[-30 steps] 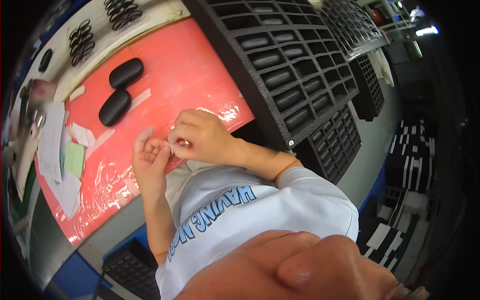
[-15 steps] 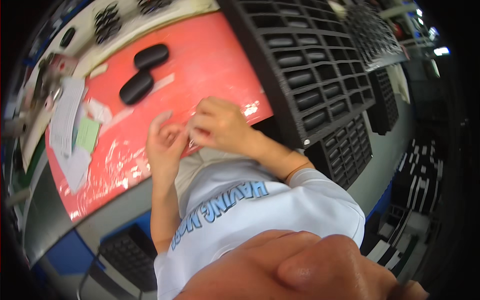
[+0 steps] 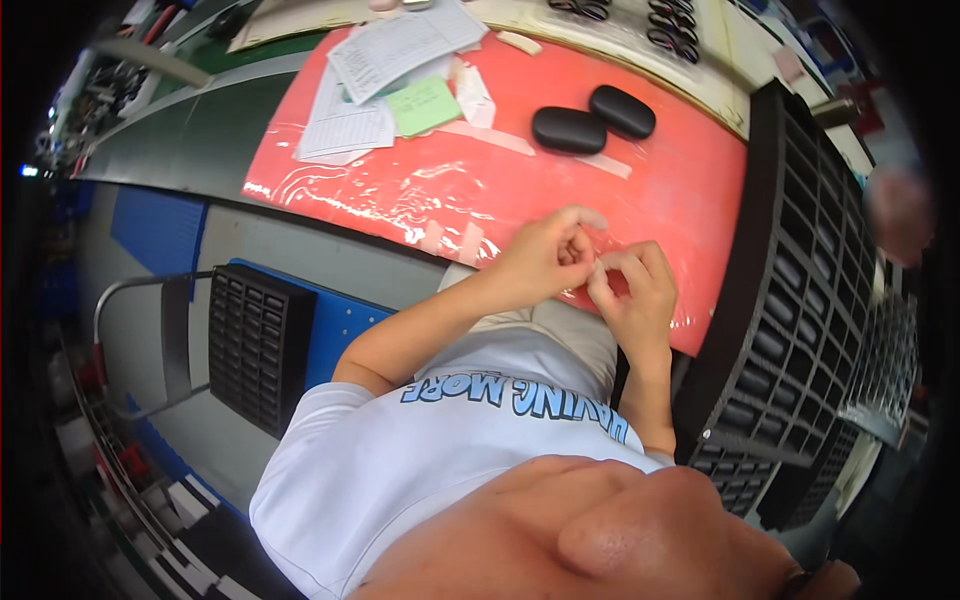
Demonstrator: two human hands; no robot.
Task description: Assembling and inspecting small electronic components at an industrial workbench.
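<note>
My left hand (image 3: 545, 258) and my right hand (image 3: 640, 290) meet over the near edge of a red table mat (image 3: 420, 195). Thumb and fingers are pinched together on both, tips almost touching. Whatever lies between them is too small to make out. A pale covering shows on the left index fingertip. Beyond the hands, two closed black oval cases rest on the mat: one case (image 3: 568, 130) lies to the left, and the other case (image 3: 622, 111) is beside it, slightly farther away. Neither hand touches them.
Papers (image 3: 400, 50) and a green note pad (image 3: 422, 105) lie at the mat's far left. At right stands a black compartment tray (image 3: 740, 412) holding several dark cases. Another black tray (image 3: 250, 340) sits on a blue trolley at lower left. Eyeglasses (image 3: 672, 28) line the back.
The head view has turned, so the mat, cases and trays appear shifted and rotated. My hands stay close together, fingertips still pinched. The two cases stay next to each other on the mat.
</note>
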